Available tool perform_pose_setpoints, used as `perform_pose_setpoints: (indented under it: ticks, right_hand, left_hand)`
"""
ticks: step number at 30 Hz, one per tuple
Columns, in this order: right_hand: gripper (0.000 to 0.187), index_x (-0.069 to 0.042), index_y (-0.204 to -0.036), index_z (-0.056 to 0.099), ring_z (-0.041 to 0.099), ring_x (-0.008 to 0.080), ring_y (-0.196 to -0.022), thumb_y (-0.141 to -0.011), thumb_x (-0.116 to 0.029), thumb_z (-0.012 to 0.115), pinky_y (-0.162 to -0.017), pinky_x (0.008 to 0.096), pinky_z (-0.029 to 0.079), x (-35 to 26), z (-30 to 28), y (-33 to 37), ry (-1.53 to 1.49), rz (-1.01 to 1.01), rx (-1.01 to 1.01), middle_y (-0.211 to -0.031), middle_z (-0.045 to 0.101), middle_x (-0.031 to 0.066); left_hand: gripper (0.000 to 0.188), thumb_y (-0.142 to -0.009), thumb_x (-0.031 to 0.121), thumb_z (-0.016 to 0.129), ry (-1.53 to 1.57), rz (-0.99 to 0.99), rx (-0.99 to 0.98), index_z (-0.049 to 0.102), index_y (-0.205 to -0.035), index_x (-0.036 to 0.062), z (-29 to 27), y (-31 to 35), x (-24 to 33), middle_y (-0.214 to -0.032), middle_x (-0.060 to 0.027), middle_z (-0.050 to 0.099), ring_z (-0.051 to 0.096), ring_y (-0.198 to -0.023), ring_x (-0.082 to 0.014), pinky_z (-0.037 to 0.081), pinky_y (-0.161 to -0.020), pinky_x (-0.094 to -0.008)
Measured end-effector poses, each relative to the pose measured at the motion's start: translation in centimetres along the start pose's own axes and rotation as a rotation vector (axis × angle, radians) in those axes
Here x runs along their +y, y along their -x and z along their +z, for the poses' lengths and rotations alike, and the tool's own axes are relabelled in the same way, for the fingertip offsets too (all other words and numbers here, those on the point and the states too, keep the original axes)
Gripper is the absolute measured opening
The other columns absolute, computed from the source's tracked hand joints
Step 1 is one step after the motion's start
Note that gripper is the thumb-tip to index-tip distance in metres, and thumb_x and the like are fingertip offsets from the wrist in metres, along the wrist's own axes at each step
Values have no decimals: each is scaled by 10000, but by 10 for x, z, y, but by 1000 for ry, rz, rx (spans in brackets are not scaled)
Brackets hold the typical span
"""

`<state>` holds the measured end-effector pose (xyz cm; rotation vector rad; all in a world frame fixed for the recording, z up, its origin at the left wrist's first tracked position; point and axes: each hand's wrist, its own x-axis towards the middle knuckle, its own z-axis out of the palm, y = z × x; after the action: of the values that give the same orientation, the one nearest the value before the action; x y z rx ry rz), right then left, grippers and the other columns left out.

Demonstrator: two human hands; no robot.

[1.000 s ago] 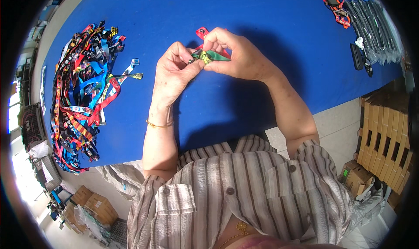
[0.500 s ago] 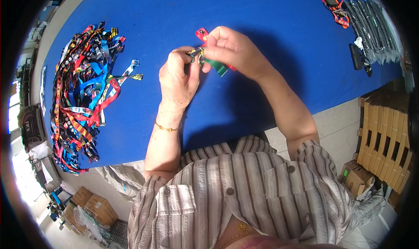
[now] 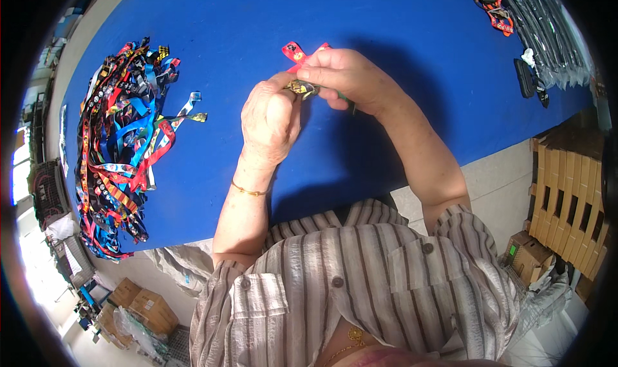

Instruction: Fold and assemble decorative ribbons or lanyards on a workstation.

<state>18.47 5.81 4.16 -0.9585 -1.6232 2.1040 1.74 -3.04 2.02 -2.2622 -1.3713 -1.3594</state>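
My left hand (image 3: 273, 115) is closed in a pinch on a black-and-yellow printed ribbon (image 3: 302, 89), above the blue table. Its fingertips meet those of my right hand (image 3: 351, 77), which is closed round the same bunch of ribbons. Beyond my fingers a red printed ribbon (image 3: 293, 52) sticks out with its ends apart. A sliver of green ribbon (image 3: 351, 107) shows below my right fingers. How the ribbons cross inside my hands is hidden.
A big heap of multicoloured printed ribbons (image 3: 116, 148) lies on the blue table (image 3: 225, 19) at the left. Bagged black items (image 3: 547, 39), orange-red straps (image 3: 499, 16) and a small black object (image 3: 523, 77) lie at the far right. Cardboard boxes (image 3: 151, 310) stand on the floor.
My hands have come closer together, and my left hand has turned over the patterned ribbon. The green end that hung below my right hand is now mostly covered.
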Motion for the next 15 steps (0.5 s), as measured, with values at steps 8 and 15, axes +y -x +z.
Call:
perform_pose_setpoints:
  ticks: [8,15]
  right_hand:
    - [204,-4,-941,594,527,62,-615,-956,-207,612,-551,229,439,15,14,-9,127,-441,483,-716,591,20]
    - [110,-18,-954,548,556,62,-642,-973,-116,595,-567,223,453,9,21,-4,180,-738,564,-737,602,27]
  left_hand:
    - [276,-724,-86,770,-122,-124,56,589,-901,25,2,4,1,-1017,-155,618,630,-831,-268,529,-657,-358]
    - [182,-891,2,671,195,-454,-46,541,-1016,21,1,9,1,-1023,-138,614,642,-864,-218,525,-742,-289]
